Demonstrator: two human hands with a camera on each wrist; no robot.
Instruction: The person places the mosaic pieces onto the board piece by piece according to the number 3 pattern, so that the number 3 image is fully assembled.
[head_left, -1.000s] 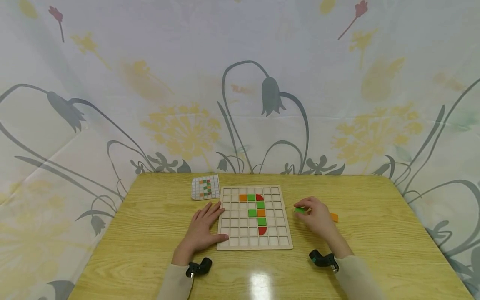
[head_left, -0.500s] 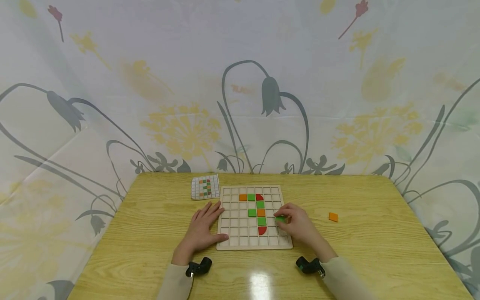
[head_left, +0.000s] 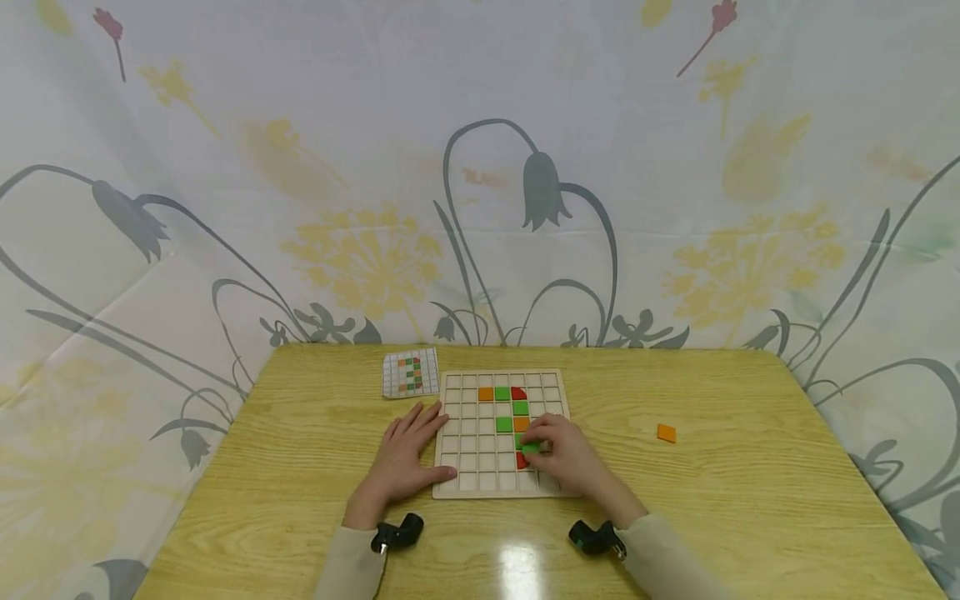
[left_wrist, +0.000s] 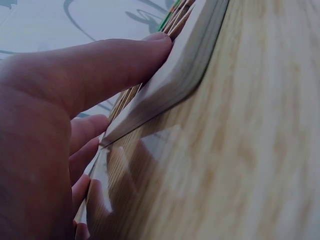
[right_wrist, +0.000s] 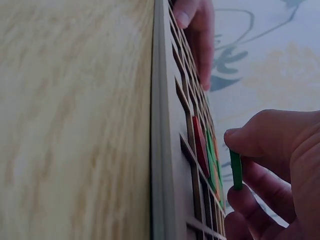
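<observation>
A wooden grid board (head_left: 468, 487) lies on the table with orange, green and red tiles set in some cells. The red corner-rounded tile (right_wrist: 200, 145) and green tiles beside it show in the right wrist view. My right hand (head_left: 566, 458) pinches a green square tile (right_wrist: 236, 169) between thumb and fingertip, held just above the board near its lower red tile. With fingers straight, my left hand (head_left: 408, 458) rests at the board's left edge; its thumb (left_wrist: 125, 62) lies on the rim in the left wrist view.
One loose orange tile (head_left: 667, 433) lies on the table right of the board. A paper card (head_left: 410, 373) with a printed coloured grid pattern lies at the back left. A floral cloth (head_left: 480, 167) hangs behind the table.
From right of the board, my right hand has moved left with the green tile, over the board's coloured column. The left hand stays in place.
</observation>
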